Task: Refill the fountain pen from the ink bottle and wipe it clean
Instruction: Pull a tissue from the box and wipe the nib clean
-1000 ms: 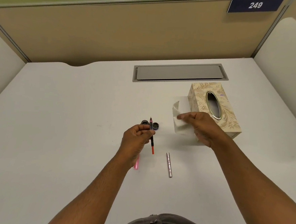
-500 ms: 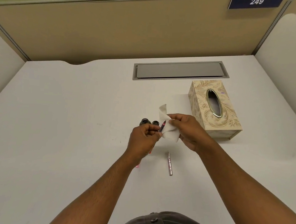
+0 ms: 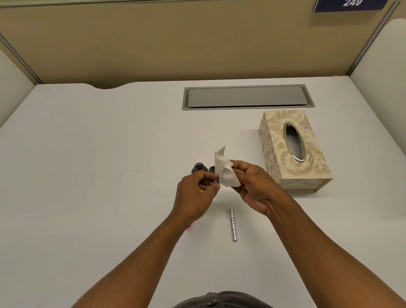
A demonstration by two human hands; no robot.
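Observation:
My left hand [image 3: 195, 196] is closed around the thin fountain pen, which is almost wholly hidden inside the fist and the tissue. My right hand [image 3: 252, 185] pinches a white tissue [image 3: 224, 171] around the pen's front end, right beside my left fingertips. The dark ink bottle [image 3: 199, 168] stands open just behind my left hand, with its cap [image 3: 212, 170] beside it, partly covered by the tissue. A silver pen part [image 3: 232, 224] lies on the white desk [image 3: 87, 181] below my right hand. A pink pen part [image 3: 189, 228] peeks out under my left wrist.
A cream patterned tissue box [image 3: 293, 149] stands to the right of my hands. A grey cable hatch [image 3: 248, 97] is set into the desk behind. Partition walls close the desk at the back and on both sides.
My right hand carried the tissue from beside the box over to the pen and wrapped it around the tip. The pen, upright a second ago, is now buried between both hands.

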